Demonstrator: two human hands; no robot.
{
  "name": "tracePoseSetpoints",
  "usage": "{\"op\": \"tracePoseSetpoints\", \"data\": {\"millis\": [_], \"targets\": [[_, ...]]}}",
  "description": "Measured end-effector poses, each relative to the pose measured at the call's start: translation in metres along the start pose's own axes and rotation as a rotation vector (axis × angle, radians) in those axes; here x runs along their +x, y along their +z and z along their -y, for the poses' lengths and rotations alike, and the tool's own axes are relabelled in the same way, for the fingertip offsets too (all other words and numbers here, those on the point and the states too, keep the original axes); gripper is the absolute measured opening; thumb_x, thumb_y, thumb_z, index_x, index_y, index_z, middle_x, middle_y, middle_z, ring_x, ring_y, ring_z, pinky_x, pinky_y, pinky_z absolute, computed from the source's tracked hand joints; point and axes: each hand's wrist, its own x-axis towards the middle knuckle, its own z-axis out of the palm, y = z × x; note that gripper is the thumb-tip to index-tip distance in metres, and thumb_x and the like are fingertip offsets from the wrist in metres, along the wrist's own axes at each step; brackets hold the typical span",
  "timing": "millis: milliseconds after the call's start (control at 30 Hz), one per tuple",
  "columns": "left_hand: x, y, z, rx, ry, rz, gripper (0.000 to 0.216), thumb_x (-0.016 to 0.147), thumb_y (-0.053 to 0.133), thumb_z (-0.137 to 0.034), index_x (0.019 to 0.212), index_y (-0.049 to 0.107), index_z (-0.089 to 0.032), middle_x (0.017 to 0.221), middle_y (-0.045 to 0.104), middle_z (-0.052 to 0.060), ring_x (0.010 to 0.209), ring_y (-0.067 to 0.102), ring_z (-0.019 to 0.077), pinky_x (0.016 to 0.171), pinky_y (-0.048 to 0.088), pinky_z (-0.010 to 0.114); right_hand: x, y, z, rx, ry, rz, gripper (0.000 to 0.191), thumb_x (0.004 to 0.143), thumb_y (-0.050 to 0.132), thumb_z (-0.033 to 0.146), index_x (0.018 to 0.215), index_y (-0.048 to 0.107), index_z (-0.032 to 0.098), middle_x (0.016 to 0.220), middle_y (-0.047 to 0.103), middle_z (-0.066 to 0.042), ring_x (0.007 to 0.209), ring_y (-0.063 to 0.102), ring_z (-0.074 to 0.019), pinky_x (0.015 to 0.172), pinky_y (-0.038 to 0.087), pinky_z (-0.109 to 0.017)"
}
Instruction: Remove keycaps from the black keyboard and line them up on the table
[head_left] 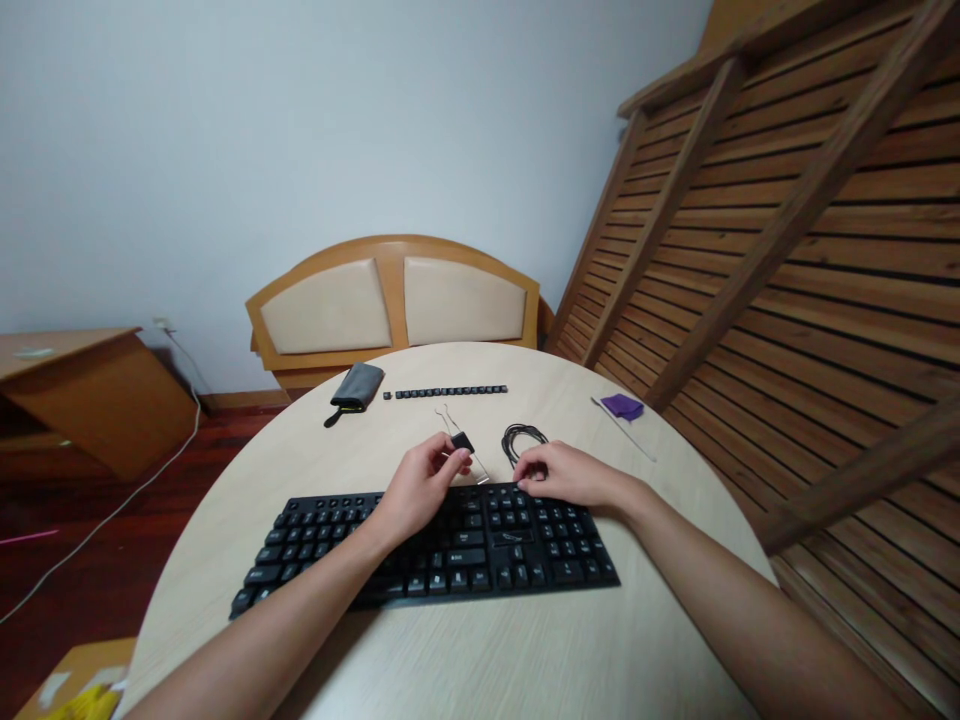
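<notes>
My left hand (431,475) is closed around the black handle of a keycap puller (463,441), with wire prongs sticking out at both ends. Its lower wire end hovers by the back edge of a black keyboard (457,555), which lies across the front of the table. My right hand (551,472) has its fingers curled at the keyboard's back edge, gripping it near the right-hand keys; the fingertips are partly hidden. A coiled black cable (517,434) lies just behind that hand. Farther back, small black keycaps (451,391) stand in a straight row, with one keycap (387,396) apart at its left.
A grey pouch (358,387) with a black strap lies at the back left of the round table (247,480). A purple cloth (622,406) and a thin stick (626,430) lie at the right. Wooden slats (810,280) lean close along the right side.
</notes>
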Motion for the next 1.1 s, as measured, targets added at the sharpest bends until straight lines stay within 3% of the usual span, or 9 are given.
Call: {"op": "tracePoseSetpoints", "data": {"millis": [333,533,733,800,900,1000,1100], "targets": [[0.02,-0.047,0.016,0.024,-0.023,-0.114,0.041,0.084,0.058,-0.056,0.083,0.058,-0.015,0.084,0.071,0.008,0.076,0.069,0.0209,0.069,0.05,0.032,-0.006,-0.029,-0.045,-0.091,0.106,-0.155,0.026,0.082,0.058,0.032,0.098,0.075,0.02,0.093,0.075,-0.005,0.084,0.067,-0.0224,0.076,0.048,-0.03],[0.013,-0.086,0.027,0.091,0.0,-0.198,0.046,0.081,0.059,-0.062,0.076,0.056,-0.016,0.075,0.068,0.006,0.07,0.066,0.0196,0.066,0.05,0.031,-0.003,-0.031,-0.062,-0.253,0.162,-0.272,0.022,0.084,0.056,0.027,0.094,0.075,0.024,0.096,0.075,-0.003,0.088,0.068,-0.0227,0.079,0.048,-0.031],[0.002,-0.121,0.035,0.199,0.041,-0.078,0.035,0.087,0.056,-0.052,0.086,0.059,-0.017,0.074,0.067,0.004,0.072,0.065,0.0189,0.071,0.051,0.031,-0.001,-0.027,-0.06,-0.328,0.11,-0.411,0.027,0.091,0.05,0.035,0.094,0.073,0.021,0.101,0.072,-0.007,0.094,0.065,-0.0244,0.086,0.048,-0.036],[0.002,-0.127,0.037,0.198,0.04,-0.039,0.033,0.088,0.057,-0.049,0.09,0.059,-0.017,0.076,0.067,0.004,0.073,0.065,0.0189,0.071,0.052,0.032,-0.002,-0.025,-0.053,-0.302,0.038,-0.399,0.03,0.091,0.05,0.041,0.098,0.072,0.021,0.105,0.07,-0.008,0.099,0.064,-0.0246,0.091,0.048,-0.037],[0.001,-0.134,0.038,0.185,0.032,-0.006,0.031,0.085,0.06,-0.048,0.089,0.06,-0.017,0.074,0.066,0.003,0.071,0.066,0.019,0.07,0.052,0.031,-0.002,-0.018,-0.04,-0.252,-0.069,-0.273,0.037,0.086,0.058,0.048,0.112,0.069,0.024,0.124,0.063,-0.008,0.116,0.056,-0.0264,0.104,0.04,-0.041],[-0.001,-0.141,0.038,0.174,-0.003,-0.007,0.03,0.081,0.064,-0.048,0.083,0.063,-0.018,0.071,0.067,0.003,0.069,0.066,0.0198,0.067,0.053,0.031,-0.001,-0.012,-0.033,-0.242,-0.06,-0.16,0.045,0.082,0.062,0.052,0.121,0.065,0.028,0.134,0.056,-0.007,0.124,0.05,-0.028,0.109,0.035,-0.044],[-0.003,-0.148,0.037,0.18,-0.031,-0.013,0.03,0.078,0.067,-0.048,0.083,0.066,-0.018,0.07,0.068,0.004,0.068,0.066,0.0203,0.065,0.053,0.03,0.001,-0.01,-0.031,-0.239,-0.02,-0.14,0.047,0.083,0.06,0.055,0.122,0.064,0.028,0.133,0.056,-0.007,0.122,0.051,-0.028,0.107,0.036,-0.044]]}}
